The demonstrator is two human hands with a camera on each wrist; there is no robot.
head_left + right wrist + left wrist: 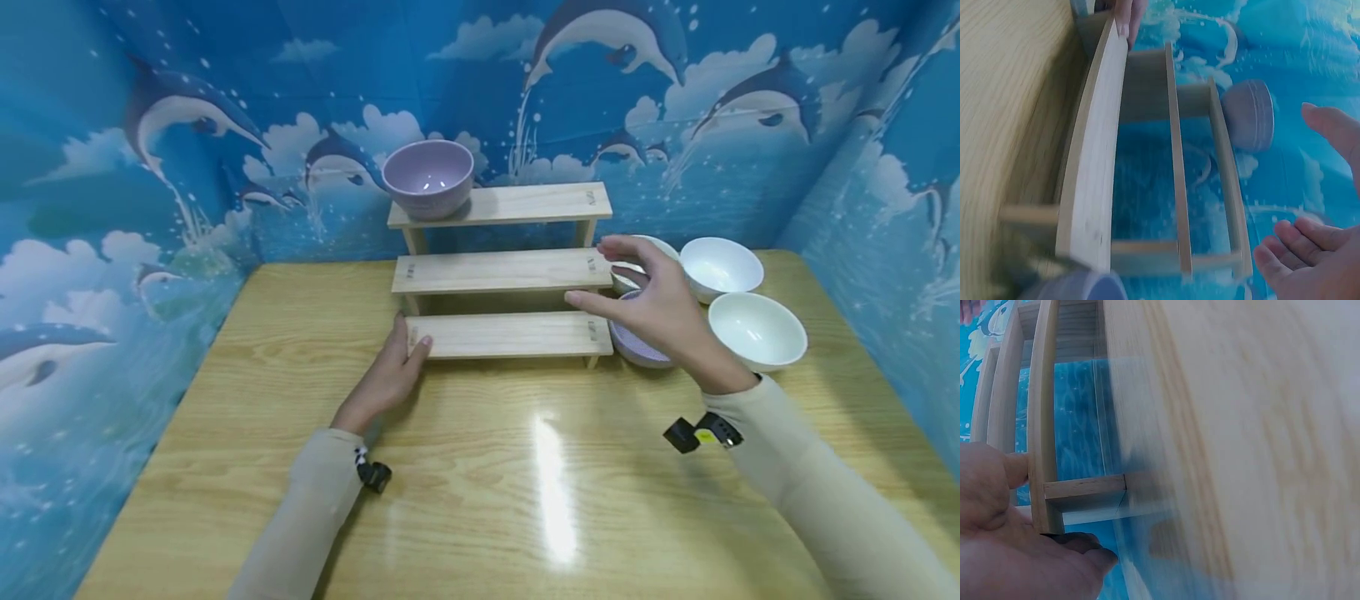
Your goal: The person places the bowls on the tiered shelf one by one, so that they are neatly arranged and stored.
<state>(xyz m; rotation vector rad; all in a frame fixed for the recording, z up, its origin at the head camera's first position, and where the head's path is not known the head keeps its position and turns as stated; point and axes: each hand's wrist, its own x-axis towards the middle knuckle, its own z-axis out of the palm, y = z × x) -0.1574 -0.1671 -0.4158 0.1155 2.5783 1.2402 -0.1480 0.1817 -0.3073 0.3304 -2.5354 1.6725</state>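
A three-step wooden shelf rack (pixel 510 335) stands on the table. My left hand (pixel 390 371) grips the left end of its lowest board, thumb on top; the left wrist view shows the thumb and fingers around the board (pixel 1042 425). My right hand (pixel 660 304) hovers by the rack's right end with fingers spread, holding nothing. On the left of the top board sits a purple bowl (pixel 429 179). Under my right hand, partly hidden, are another purple bowl (pixel 637 346) and a pale bowl (pixel 660 246).
Two white bowls, one at the back (pixel 722 267) and one nearer (pixel 757 332), stand right of my right hand. A dolphin-print cloth (pixel 480 83) walls the back and sides of the wooden table (pixel 465 467).
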